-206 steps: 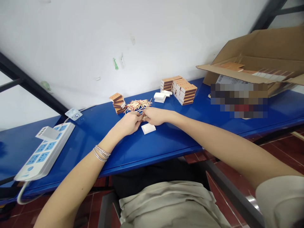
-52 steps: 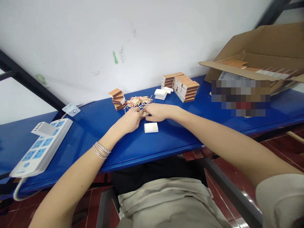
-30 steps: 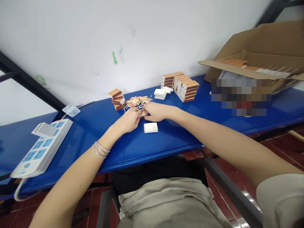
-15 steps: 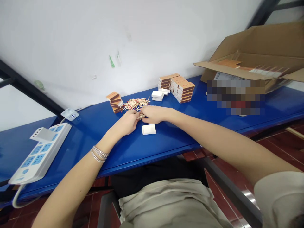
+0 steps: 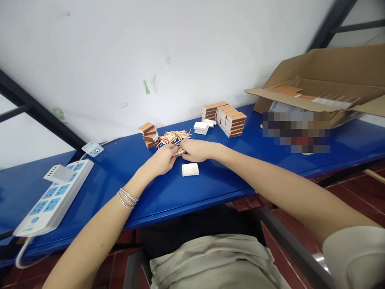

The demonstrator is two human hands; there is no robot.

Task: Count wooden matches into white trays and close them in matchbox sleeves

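My left hand (image 5: 165,159) and my right hand (image 5: 197,150) meet just in front of a loose heap of matches (image 5: 174,137). Between their fingertips they pinch a small bunch of matches (image 5: 179,152), one hand at each end. Closer to me, a white matchbox tray (image 5: 190,169) lies on the blue table (image 5: 168,192); from this angle I cannot tell whether anything is in it. Left of the heap stands an uneven stack of orange-brown matchboxes (image 5: 149,135). More white trays (image 5: 201,127) are piled behind my right hand.
Neat stacks of matchboxes (image 5: 231,120) stand near the wall. An open cardboard box (image 5: 319,64) holding more matchboxes occupies the right end. At left lie a white power strip (image 5: 64,196) with a plug in it and a small white device (image 5: 92,149).
The view has tilted slightly, so everything sits a little lower in the picture. Both hands still hold the matches in nearly the same place.
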